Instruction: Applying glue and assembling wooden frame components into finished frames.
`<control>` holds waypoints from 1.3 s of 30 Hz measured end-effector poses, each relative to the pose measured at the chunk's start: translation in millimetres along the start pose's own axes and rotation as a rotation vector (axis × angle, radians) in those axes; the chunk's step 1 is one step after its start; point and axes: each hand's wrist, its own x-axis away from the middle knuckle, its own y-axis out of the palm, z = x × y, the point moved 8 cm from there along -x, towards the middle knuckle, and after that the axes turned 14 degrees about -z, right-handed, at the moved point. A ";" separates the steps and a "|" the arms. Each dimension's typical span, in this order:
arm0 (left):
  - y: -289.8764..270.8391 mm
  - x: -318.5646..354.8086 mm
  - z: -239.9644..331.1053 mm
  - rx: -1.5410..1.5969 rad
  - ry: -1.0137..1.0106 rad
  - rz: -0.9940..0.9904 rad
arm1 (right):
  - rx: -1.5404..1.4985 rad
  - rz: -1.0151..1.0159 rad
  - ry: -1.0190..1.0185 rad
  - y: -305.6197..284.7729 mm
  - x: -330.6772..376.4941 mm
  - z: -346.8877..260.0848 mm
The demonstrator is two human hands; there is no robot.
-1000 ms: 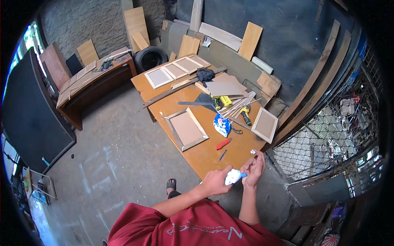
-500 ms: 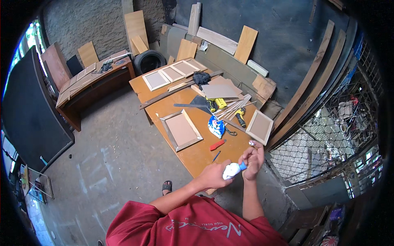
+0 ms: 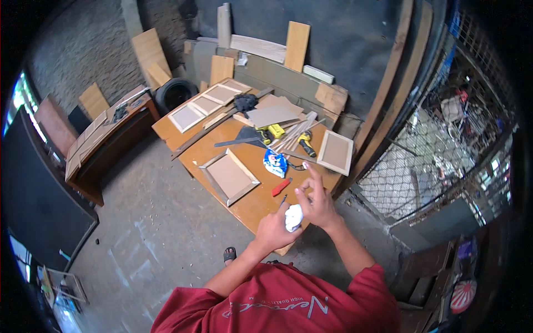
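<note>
We have a white container (image 3: 293,217) in our left hand (image 3: 273,233), held up over the near corner of the table (image 3: 260,210), between both hands. Left fingers wrapped around it, pressed together as far as we can see; the undersides are hidden. Our right hand (image 3: 320,210) is just beside the container's right side: index stretched toward the far edge, its tip whitish, thumb apart from it, the other fingers curled. Can't tell whether those curled fingers grip anything. Just past our left hand, a thin pen (image 3: 283,200); beyond it toward the middle, a red tool (image 3: 281,187), then a blue-and-white pouch (image 3: 274,163). We've got a framed panel (image 3: 226,176) flat along the left edge of the surface and a smaller frame (image 3: 336,152) at the right corner. Between pouch and far edge: a yellow-and-black power tool (image 3: 306,145), loose thin sticks (image 3: 300,132), a second yellow tool (image 3: 272,132) and a grey board (image 3: 272,115). Toward the far left corner, a long divided frame (image 3: 205,104), with a dark cloth (image 3: 245,102) near its right end.
</note>
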 end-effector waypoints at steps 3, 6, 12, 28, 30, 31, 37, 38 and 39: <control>1.1 5.1 -6.6 0.138 0.057 -0.006 | -0.152 -0.128 -0.010 6.6 -0.7 -6.9; -5.7 11.7 -3.0 0.062 -0.014 -0.011 | -0.092 -0.203 -0.049 4.4 -3.6 -26.3; -16.5 13.4 6.9 -0.074 -0.052 0.013 | -0.045 -0.142 -0.079 10.5 -0.1 -17.5; -20.2 9.6 22.7 0.423 0.377 -0.412 | -0.083 -0.171 -0.504 1.0 10.5 -65.4; -18.8 6.7 16.3 0.432 0.439 -0.441 | -0.082 -0.194 -0.505 3.1 6.8 -71.5; -14.3 4.3 14.0 0.502 0.441 -0.514 | -0.081 -0.195 -0.501 3.8 5.0 -71.5; -2.9 4.0 0.1 0.877 0.280 -0.943 | -0.065 -0.211 -0.552 8.3 -5.7 -77.4; -1.2 6.3 1.9 0.977 0.281 -1.027 | -0.062 -0.207 -0.556 8.2 -7.3 -80.3; -2.3 4.9 1.8 0.970 0.285 -1.028 | -0.078 -0.221 -0.546 8.2 -9.6 -83.7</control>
